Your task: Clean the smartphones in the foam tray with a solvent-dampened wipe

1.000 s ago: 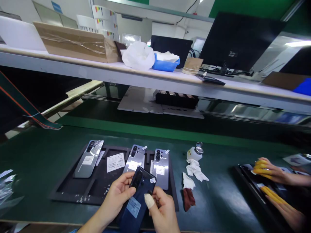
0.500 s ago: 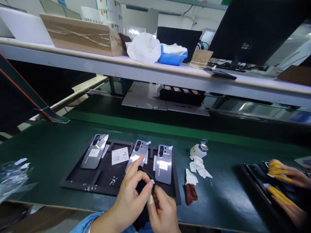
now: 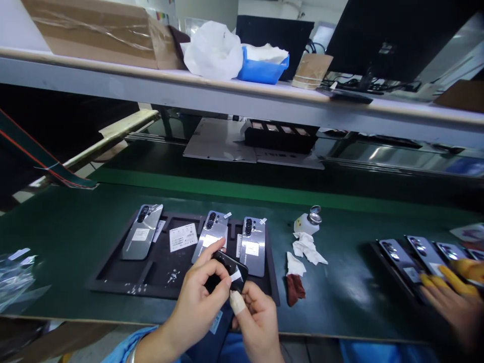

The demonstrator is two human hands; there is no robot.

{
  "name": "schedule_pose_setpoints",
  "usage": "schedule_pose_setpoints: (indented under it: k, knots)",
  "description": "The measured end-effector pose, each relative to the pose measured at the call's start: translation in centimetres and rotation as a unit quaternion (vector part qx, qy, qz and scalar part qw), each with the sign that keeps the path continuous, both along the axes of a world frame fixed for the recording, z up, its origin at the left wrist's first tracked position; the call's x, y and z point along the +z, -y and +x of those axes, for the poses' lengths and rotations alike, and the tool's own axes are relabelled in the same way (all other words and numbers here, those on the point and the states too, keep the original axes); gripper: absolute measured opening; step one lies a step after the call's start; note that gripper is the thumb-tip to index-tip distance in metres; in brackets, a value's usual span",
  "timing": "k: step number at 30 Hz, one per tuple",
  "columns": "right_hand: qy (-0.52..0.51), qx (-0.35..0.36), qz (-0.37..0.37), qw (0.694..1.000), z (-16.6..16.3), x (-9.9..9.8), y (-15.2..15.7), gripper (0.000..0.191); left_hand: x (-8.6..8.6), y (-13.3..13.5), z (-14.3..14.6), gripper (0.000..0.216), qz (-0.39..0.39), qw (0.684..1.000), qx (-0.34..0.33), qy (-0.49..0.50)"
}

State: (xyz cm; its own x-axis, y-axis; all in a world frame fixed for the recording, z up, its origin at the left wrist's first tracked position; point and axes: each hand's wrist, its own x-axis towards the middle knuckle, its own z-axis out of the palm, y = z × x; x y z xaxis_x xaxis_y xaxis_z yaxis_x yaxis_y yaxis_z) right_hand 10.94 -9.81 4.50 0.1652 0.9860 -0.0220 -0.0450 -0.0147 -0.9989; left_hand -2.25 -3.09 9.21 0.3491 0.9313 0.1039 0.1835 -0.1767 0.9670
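Phone (image 3: 224, 259) tilted between both hands. Left hand (image 3: 200, 290): thumb and forefinger pinched together on the white tab (image 3: 236, 275), other fingers loosely spread. Right hand (image 3: 259, 312): curled, gripping the phone's right edge. Judged light, stiff, slick, easily scratched; best held by the long edges. Tray (image 3: 113, 275) just beyond the hands.

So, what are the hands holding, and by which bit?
A dark smartphone: the right hand grips its right side near the far end; the left hand pinches the small white tab there.
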Motion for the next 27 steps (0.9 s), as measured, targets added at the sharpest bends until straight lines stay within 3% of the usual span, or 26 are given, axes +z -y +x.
schedule_pose_setpoints:
  k: [7, 14, 18, 21, 23, 27]
  knots:
    - [-0.041, -0.032, -0.002, 0.999, 0.0, -0.2, 0.3, 0.036, 0.4, -0.4, 0.8, 0.011, 0.027, 0.999, -0.008, -0.033]
    - [-0.107, -0.109, -0.060, 0.986, 1.7, -2.7, 1.8, 0.048, -1.4, -0.9, 4.7, 0.011, 0.082, 0.983, -0.111, -0.118]
    - [-0.116, -0.179, -0.082, 0.974, 3.2, -4.2, 3.2, 0.050, -3.1, -0.3, 7.4, 0.014, 0.212, 0.944, -0.155, -0.200]
    - [-0.112, -0.212, -0.071, 0.968, 3.9, -4.3, 3.8, 0.047, -3.5, 0.4, 8.4, 0.053, 0.340, 0.895, -0.202, -0.206]
    - [-0.102, -0.236, -0.043, 0.965, 4.1, -4.1, 3.8, 0.044, -3.5, 0.7, 8.7, 0.067, 0.397, 0.858, -0.241, -0.220]
    - [-0.108, -0.241, -0.029, 0.964, 4.4, -4.3, 3.7, 0.041, -4.1, 0.7, 8.6, 0.054, 0.436, 0.806, -0.279, -0.288]
